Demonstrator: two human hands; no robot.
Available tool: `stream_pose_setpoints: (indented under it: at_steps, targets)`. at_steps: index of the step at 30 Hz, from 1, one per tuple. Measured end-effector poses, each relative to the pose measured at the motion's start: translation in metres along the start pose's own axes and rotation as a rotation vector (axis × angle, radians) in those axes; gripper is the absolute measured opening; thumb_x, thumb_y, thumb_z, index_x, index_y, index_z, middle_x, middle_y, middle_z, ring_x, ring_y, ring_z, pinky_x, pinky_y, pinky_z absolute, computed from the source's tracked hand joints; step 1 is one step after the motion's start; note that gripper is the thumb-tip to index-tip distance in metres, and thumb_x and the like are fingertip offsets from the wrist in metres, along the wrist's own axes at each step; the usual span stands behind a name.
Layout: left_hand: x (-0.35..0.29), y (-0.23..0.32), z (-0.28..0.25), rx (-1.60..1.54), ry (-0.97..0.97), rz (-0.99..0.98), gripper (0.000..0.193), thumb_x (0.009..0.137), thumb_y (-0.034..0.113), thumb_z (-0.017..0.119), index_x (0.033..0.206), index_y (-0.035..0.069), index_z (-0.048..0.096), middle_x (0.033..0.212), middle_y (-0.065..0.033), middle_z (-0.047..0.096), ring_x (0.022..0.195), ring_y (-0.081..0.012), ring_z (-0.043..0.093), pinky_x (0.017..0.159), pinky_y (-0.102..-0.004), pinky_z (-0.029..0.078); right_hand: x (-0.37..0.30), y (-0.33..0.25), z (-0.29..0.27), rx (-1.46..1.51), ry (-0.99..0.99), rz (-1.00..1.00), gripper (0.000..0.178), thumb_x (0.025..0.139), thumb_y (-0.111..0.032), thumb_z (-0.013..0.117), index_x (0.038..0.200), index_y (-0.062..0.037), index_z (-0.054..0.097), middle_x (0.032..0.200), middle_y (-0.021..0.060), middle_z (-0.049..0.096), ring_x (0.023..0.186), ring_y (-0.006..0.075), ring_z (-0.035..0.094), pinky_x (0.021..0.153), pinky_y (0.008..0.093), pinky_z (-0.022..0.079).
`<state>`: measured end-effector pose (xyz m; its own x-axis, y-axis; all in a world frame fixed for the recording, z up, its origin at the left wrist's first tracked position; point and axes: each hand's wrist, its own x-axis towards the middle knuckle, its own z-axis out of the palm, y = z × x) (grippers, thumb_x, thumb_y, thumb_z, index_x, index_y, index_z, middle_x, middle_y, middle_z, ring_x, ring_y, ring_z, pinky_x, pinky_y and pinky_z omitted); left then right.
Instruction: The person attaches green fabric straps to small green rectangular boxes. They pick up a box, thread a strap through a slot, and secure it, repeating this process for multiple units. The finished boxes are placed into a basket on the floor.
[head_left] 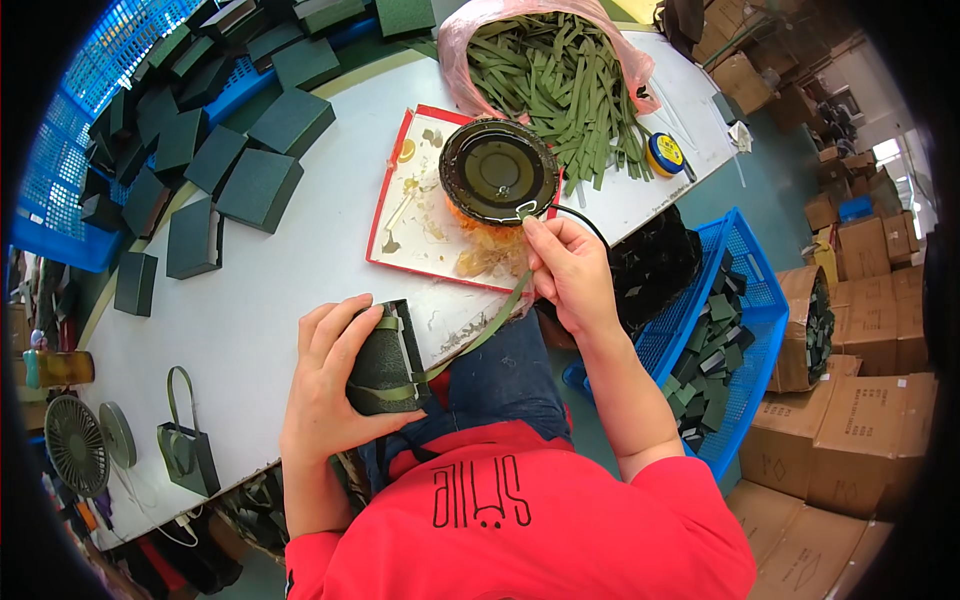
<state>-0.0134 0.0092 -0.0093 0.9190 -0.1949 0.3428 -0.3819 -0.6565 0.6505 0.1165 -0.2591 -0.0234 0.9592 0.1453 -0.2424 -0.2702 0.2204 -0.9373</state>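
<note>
My left hand [335, 365] is wrapped round a small dark green box [383, 360] near the table's front edge. A green ribbon [495, 322] runs from the box up to my right hand [568, 265], whose thumb and fingers pinch it. The ribbon's tip reaches the rim of a round black pot [500, 172] holding dark, shiny liquid, probably glue. Beneath the pot, dried amber drips cover its side and spread over a white tray [440, 262] with a red rim.
Many green boxes [262, 187] lie at the far left beside blue crates [75, 130]. A pink bag [456, 62] of green ribbons stands behind the pot, near a yellow-and-blue round tin [664, 154]. Right sits a blue crate [765, 310] of green pieces; at left, a finished handled box [190, 460] and fan [76, 446].
</note>
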Motion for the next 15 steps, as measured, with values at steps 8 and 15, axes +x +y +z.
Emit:
stream_pose_setpoints:
  at_steps: [8,15]
  targets:
    - [0.0,-0.002,0.0,0.01,0.0,0.008,0.102,0.047,0.031,0.094,0.136,0.002,0.054,0.138,-0.0179,0.054,0.124,-0.0395,0.049,0.104,-0.0489,0.043,0.003,-0.002,-0.005,0.091,-0.022,0.074,0.019,0.095,-0.018,0.07,0.084,-0.0061,0.06,0.065,-0.0016,0.056,0.044,0.003,0.037,0.039,0.0193,0.027]
    - [0.0,-0.001,-0.003,-0.028,0.016,0.001,0.098,0.05,0.029,0.095,0.135,0.003,0.055,0.138,-0.0162,0.054,0.124,-0.0398,0.048,0.103,-0.0498,0.044,-0.029,-0.008,0.006,0.061,-0.063,0.044,0.016,0.097,-0.018,0.067,0.09,-0.0037,0.062,0.068,-0.0018,0.056,0.048,0.0023,0.04,0.044,0.0191,0.031]
